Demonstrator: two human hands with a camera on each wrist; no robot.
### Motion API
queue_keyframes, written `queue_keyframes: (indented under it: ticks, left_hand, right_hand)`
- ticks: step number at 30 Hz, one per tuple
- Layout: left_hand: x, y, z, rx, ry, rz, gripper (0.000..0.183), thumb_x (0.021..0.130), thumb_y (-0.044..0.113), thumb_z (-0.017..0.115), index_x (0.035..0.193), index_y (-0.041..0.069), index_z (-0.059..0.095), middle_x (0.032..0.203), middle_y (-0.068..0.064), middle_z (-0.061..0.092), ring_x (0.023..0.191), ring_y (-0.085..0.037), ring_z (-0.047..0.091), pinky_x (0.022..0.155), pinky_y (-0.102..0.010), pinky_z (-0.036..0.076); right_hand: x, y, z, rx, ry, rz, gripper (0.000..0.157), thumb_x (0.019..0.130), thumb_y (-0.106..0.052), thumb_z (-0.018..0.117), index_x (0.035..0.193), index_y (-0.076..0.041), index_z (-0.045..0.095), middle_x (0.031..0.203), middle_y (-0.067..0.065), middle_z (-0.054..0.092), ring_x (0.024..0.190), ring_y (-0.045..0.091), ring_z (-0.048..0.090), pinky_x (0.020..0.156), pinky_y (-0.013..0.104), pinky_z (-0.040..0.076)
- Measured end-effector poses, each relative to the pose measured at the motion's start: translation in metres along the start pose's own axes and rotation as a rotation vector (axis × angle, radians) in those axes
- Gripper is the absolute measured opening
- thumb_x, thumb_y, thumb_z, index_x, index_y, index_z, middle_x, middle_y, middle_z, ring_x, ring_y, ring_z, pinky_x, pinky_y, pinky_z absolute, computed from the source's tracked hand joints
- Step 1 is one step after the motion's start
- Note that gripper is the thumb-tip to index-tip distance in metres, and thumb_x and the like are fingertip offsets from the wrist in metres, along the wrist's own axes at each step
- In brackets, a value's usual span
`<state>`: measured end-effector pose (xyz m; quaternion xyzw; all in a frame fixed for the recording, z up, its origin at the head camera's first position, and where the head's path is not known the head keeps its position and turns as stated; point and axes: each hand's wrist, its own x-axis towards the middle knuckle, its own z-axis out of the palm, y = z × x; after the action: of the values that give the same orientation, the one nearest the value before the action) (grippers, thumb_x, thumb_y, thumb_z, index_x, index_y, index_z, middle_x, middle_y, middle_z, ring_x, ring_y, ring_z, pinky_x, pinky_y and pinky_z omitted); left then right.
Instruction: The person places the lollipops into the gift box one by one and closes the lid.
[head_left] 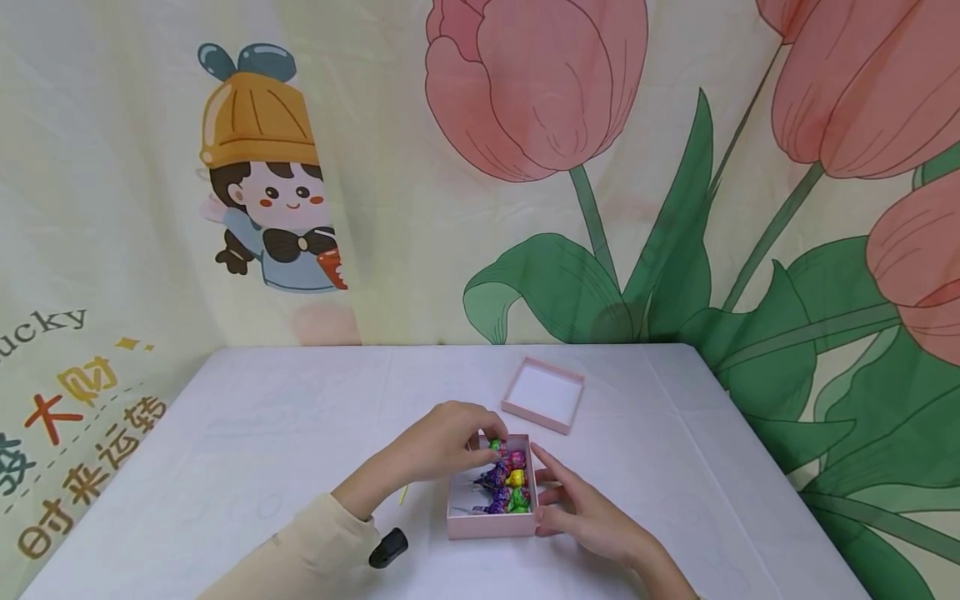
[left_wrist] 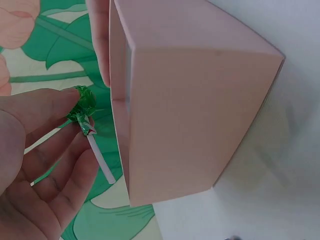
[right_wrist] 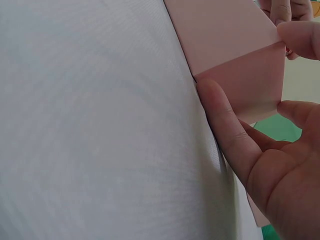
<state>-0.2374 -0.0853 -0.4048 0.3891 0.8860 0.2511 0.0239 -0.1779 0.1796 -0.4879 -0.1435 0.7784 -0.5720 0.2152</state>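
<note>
A pink open-topped box (head_left: 492, 527) stands on the table, holding several lollipops (head_left: 493, 475) in purple, yellow, pink and green wrappers. Over its far part is my left hand (head_left: 444, 440), thumb and fingertips pinching a green-wrapped lollipop (left_wrist: 85, 102). That lollipop's white stick points downward in the left wrist view, close beside the box's rim. My right hand (head_left: 592, 512) rests against the outside of the box's right wall, its fingers spread. In the right wrist view, one finger (right_wrist: 217, 102) lies along the wall's lower edge and others touch the upper rim.
Behind the box lies its matching pink lid (head_left: 543, 396), inside facing up. A small black object (head_left: 388, 548) shows beside my left cuff, and a thin yellow piece (head_left: 403, 495) appears under the forearm. A printed curtain (head_left: 405, 208) hangs behind the white-covered table (head_left: 300, 417).
</note>
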Motion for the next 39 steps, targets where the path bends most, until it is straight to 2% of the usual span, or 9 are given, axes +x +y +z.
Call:
queue_keyframes:
  ticks: [7, 15, 25, 33, 39]
  left_hand:
    - [0.001, 0.003, 0.008, -0.043, -0.029, -0.011, 0.019, 0.096, 0.015, 0.080, 0.115, 0.014, 0.077, 0.101, 0.008, 0.075, 0.078, -0.002, 0.061, 0.072, -0.022, 0.054]
    - [0.000, 0.003, 0.016, -0.055, -0.039, 0.016, 0.016, 0.096, 0.014, 0.080, 0.112, 0.016, 0.076, 0.101, 0.007, 0.075, 0.079, 0.000, 0.061, 0.072, -0.021, 0.054]
    - [-0.004, 0.001, 0.023, -0.081, -0.093, -0.037, 0.016, 0.095, 0.019, 0.083, 0.110, 0.020, 0.077, 0.096, 0.012, 0.072, 0.078, -0.002, 0.060, 0.073, -0.020, 0.054]
    - [-0.008, 0.000, 0.027, -0.047, -0.099, 0.003, 0.014, 0.094, 0.017, 0.083, 0.105, 0.019, 0.075, 0.099, 0.009, 0.073, 0.077, 0.000, 0.061, 0.074, -0.019, 0.054]
    - [-0.009, 0.000, 0.029, -0.044, -0.106, 0.031, 0.013, 0.094, 0.015, 0.083, 0.103, 0.018, 0.075, 0.101, 0.006, 0.071, 0.078, -0.006, 0.064, 0.073, -0.018, 0.053]
  right_hand:
    - [0.000, 0.002, -0.001, 0.004, -0.012, -0.018, 0.086, 0.101, -0.023, 0.069, 0.171, -0.030, 0.019, 0.154, 0.020, 0.045, 0.121, 0.027, 0.060, 0.088, 0.038, 0.063]
    - [0.000, 0.002, -0.002, 0.005, -0.011, -0.015, 0.086, 0.102, -0.023, 0.068, 0.171, -0.029, 0.018, 0.154, 0.019, 0.044, 0.122, 0.027, 0.059, 0.088, 0.038, 0.063]
    - [-0.001, 0.002, -0.002, 0.013, -0.013, -0.013, 0.087, 0.101, -0.023, 0.069, 0.171, -0.029, 0.018, 0.154, 0.019, 0.044, 0.121, 0.027, 0.059, 0.089, 0.039, 0.063]
    - [0.000, 0.002, -0.003, 0.015, -0.018, -0.012, 0.086, 0.102, -0.027, 0.070, 0.171, -0.029, 0.019, 0.153, 0.018, 0.045, 0.123, 0.028, 0.059, 0.090, 0.040, 0.062]
    - [0.001, 0.001, -0.003, 0.004, -0.016, -0.006, 0.086, 0.101, -0.029, 0.070, 0.171, -0.033, 0.019, 0.153, 0.017, 0.045, 0.124, 0.027, 0.059, 0.090, 0.037, 0.062]
